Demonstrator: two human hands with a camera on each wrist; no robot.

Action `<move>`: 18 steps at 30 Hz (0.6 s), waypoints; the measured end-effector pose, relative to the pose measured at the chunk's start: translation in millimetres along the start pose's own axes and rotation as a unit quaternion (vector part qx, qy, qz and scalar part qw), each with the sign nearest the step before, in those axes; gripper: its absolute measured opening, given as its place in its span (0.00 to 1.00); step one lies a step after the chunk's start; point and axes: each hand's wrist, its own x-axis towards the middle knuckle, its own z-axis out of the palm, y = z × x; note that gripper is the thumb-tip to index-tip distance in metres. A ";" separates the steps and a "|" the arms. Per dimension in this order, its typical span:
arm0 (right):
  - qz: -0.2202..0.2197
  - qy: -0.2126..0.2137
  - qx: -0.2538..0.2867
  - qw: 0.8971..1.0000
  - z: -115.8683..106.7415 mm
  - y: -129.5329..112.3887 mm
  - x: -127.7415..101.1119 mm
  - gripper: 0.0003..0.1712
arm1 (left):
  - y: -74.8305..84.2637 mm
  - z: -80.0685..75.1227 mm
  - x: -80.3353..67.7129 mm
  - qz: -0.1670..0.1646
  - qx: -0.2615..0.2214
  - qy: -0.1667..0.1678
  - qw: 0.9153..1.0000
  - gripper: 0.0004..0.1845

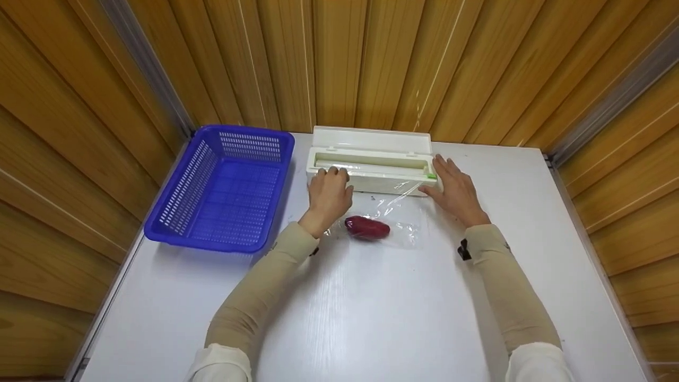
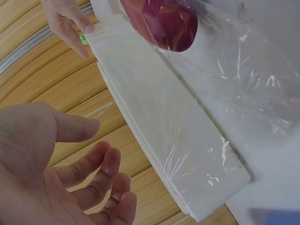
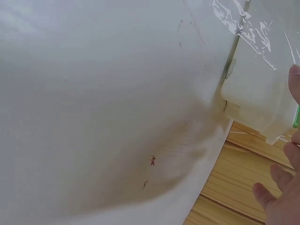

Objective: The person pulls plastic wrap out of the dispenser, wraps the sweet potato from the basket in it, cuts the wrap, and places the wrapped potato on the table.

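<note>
Cling film [image 1: 395, 209] | drawn from dispenser box [image 1: 371, 164] at table's [image 1: 371, 318] back edge, under red vegetable [image 1: 367, 227] | likely light, limp, clingy, tears easily; hold by corners | left hand [image 1: 329, 193] and right hand [image 1: 456, 191] open-fingered at box ends

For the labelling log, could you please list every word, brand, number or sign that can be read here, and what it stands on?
There is no readable text in any view.
White wrap dispenser: no print visible; only a small plain green tab at its right end.
Blue basket: no label.
Clear film and red vegetable: unmarked.
</note>
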 end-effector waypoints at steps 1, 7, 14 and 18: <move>0.000 -0.007 -0.001 1.000 0.4 1.0 0.7 0.54 | 1.6 -0.1 1.1 0.002 0.002 -0.001 1.000 0.12; -0.002 -0.022 0.003 1.000 2.5 8.1 3.6 0.53 | 11.6 -0.6 6.9 0.023 0.005 -0.010 1.000 0.13; -0.004 -0.036 0.014 0.999 3.4 9.5 6.6 0.52 | 19.4 1.6 12.3 0.035 0.015 -0.012 0.999 0.13; 0.000 -0.042 0.014 0.999 3.0 9.6 7.0 0.52 | 23.4 4.1 14.5 0.040 0.015 -0.011 0.999 0.13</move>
